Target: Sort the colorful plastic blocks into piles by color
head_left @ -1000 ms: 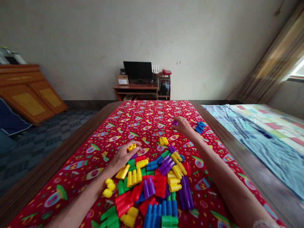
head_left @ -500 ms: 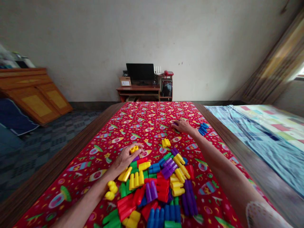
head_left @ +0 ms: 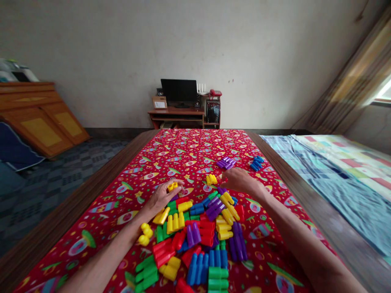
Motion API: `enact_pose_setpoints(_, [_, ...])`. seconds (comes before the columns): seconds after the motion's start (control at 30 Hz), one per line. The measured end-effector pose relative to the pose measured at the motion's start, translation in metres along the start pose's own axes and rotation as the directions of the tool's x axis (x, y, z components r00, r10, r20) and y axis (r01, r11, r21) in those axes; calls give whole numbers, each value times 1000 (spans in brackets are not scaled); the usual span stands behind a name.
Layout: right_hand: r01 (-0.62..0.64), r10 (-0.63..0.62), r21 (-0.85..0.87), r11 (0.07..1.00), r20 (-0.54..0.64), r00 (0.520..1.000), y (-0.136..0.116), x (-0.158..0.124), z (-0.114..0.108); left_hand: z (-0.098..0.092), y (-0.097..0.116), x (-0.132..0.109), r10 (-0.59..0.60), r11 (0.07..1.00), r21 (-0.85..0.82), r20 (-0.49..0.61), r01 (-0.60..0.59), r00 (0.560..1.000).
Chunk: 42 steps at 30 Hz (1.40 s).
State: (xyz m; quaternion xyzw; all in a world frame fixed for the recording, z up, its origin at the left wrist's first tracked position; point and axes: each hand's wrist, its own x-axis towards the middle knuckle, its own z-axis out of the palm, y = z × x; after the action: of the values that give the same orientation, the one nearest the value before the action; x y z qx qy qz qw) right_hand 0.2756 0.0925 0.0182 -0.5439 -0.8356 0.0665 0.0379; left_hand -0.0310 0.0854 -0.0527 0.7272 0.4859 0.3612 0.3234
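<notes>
My left hand (head_left: 160, 197) is closed around a yellow plastic toy block (head_left: 172, 186) with tube-like ends, at the left of the cloth. My right hand (head_left: 237, 180) is low over the cloth, fingers partly curled and apart, with nothing visible in them. Just left of it lies another yellow block (head_left: 211, 179). Beyond the right hand is a purple block (head_left: 226, 162), with a blue block (head_left: 257, 163) to its right. Closer to me spreads a loose pile of ribbed blocks, among them a red block (head_left: 163, 252), a green block (head_left: 218, 278) and a long purple block (head_left: 238, 242).
The red patterned cloth (head_left: 189, 148) covers the middle of a dark wooden table (head_left: 122, 156). A bed (head_left: 345, 162) adjoins on the right. Against the wall stands a desk (head_left: 175, 110) with a monitor (head_left: 179, 92); a wooden cabinet (head_left: 39, 118) is at left.
My right hand has let go of the purple block, which now lies at the far right of the cloth, and has come back towards me. My left hand stays on the yellow block.
</notes>
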Motion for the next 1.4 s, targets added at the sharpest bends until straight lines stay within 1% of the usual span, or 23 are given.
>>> enact_pose_setpoints(0.07, [96,-96,2,995,81,992,-8,-3,4,0,-1,0,-4,1000,-9,2,4,1000])
enact_pose_setpoints(0.13, [187,-200,109,976,120,972,-8,2,9,0,1,0,-8,1000,-10,-7,8,1000])
enact_pose_setpoints(0.17, [201,-222,178,963,111,969,-6,6,10,0,2,0,-8,1000,-4,-14,8,1000])
enact_pose_setpoints(0.2, [184,-207,234,955,79,975,-1,11,11,0,3,0,-7,1000,5,-22,7,1000])
enact_pose_setpoints(0.27, [81,-70,277,958,-52,996,12,19,12,1,6,-1,-10,1000,24,-35,11,999])
enact_pose_setpoints(0.3, [18,21,270,963,-140,990,21,23,12,1,7,-1,-19,999,28,-37,20,999])
enact_pose_setpoints(0.37, [-56,134,259,964,-295,946,37,27,13,1,8,-1,-36,999,20,-39,36,999])
enact_pose_setpoints(0.47, [-29,184,347,937,-423,887,55,28,18,1,7,-1,-27,1000,4,-24,28,999])
enact_pose_setpoints(0.57, [-7,243,426,905,-503,829,61,29,22,0,4,-1,-12,1000,3,-13,12,1000])
enact_pose_setpoints(0.63, [13,241,424,905,-539,807,59,29,20,0,2,-1,-12,1000,-1,-6,12,1000])
enact_pose_setpoints(0.67, [30,223,418,908,-543,810,57,28,18,0,1,-1,-13,1000,-7,1,13,1000])
enact_pose_setpoints(0.7, [48,197,413,909,-529,825,53,27,14,0,0,-1,-12,1000,-15,6,12,1000])
enact_pose_setpoints(0.77, [90,108,408,909,-439,892,41,23,7,0,-2,-1,-9,1000,-25,12,9,1000])
enact_pose_setpoints(0.8, [120,36,406,906,-355,934,33,20,3,0,-2,0,-6,1000,-24,13,7,1000])
enact_pose_setpoints(0.83, [157,-59,407,900,-244,968,23,17,0,0,-2,0,-6,1000,-17,14,6,1000])
enact_pose_setpoints(0.87, [201,-167,407,891,-118,979,12,13,-3,0,-1,0,-8,1000,-6,14,8,1000])
enact_pose_setpoints(0.9, [244,-267,398,884,2,964,1,8,-4,-1,-1,0,-13,1000,3,17,13,1000])
enact_pose_setpoints(0.93, [281,-339,376,883,96,936,-10,3,-6,-1,0,0,-18,1000,8,18,18,1000])
enact_pose_setpoints(1.0, [326,-394,296,898,207,896,-27,-8,-8,-1,0,0,-22,1000,-3,24,23,999])
enact_pose_setpoints(1.1, [341,-385,198,919,262,885,-39,-21,-10,-1,-1,-1,-9,999,-40,38,10,999])
enact_pose_setpoints(1.2, [364,-409,199,910,277,870,-40,-27,-10,0,-2,-1,-9,998,-59,28,10,1000])
enact_pose_setpoints(1.33, [405,-444,212,889,189,876,-39,-23,-4,0,-3,-1,0,997,-77,29,2,1000])
enact_pose_setpoints(1.4, [410,-457,277,869,129,880,-36,-16,-3,-1,-2,-2,0,998,-57,23,2,1000])
